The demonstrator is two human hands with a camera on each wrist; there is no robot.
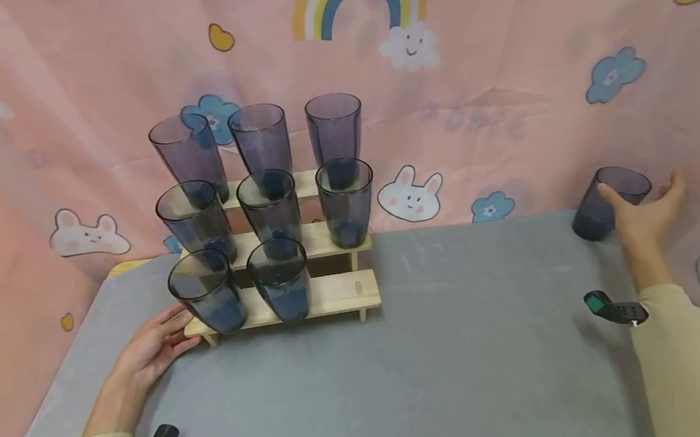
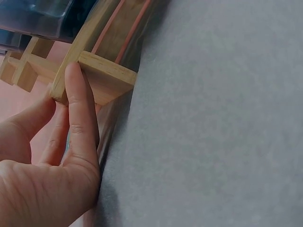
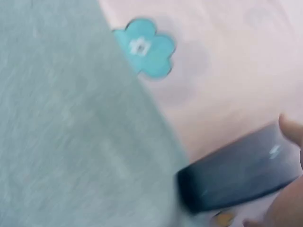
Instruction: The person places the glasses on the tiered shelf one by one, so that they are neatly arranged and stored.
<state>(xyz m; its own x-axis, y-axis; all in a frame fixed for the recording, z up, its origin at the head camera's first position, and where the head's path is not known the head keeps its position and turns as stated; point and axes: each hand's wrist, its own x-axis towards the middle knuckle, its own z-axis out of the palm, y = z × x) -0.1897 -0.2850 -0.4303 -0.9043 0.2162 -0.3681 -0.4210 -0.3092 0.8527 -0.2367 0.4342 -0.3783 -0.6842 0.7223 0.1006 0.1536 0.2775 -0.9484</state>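
Observation:
A tiered wooden rack [image 1: 340,294] bears several dark tinted drinking glasses. Its top and middle tiers carry three each, and the bottom tier two, at the left and centre. At the left end of the bottom board, my left hand [image 1: 151,346] pinches the wood [image 2: 71,71] between thumb and fingers. Far to the right, a single tinted glass [image 1: 593,214] stands on the table near the curtain. My right hand [image 1: 648,218] is spread around its near right side, with the thumb by the rim; in the right wrist view, whether the fingers touch the glass [image 3: 241,168] is hard to tell.
Grey cloth covers the table [image 1: 458,351]. A pink patterned curtain [image 1: 511,140] hangs along the back and both sides, close behind the rack and the lone glass. The bottom board's right end carries no glass.

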